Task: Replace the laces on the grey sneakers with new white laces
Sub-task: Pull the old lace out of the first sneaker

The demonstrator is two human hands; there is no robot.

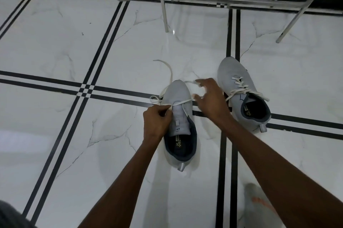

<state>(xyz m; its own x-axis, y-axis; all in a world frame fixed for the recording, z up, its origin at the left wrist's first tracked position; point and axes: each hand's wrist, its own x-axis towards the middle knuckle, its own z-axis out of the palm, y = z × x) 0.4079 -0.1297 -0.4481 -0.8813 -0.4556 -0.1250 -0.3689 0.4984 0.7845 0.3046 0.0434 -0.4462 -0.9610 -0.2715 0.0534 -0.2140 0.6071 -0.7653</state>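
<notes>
At frame centre, the left hand (157, 119) is pinching the white lace (182, 102) beside the near sneaker (179, 116); the right hand (209, 97), fingers spread, is hooking its other end. Uneven pulling could draw one end out.

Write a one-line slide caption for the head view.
Both hands thread a white lace through the near grey sneaker; the far sneaker sits laced.

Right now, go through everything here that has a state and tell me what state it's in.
Near sneaker: barely laced, one white lace across the lowest eyelets, ends loose.
Far sneaker: laced, ends untied.
Left hand: fingers pinching the lace at the shoe's left side.
Right hand: fingers spread, the lace's other end at its fingertips.
</notes>
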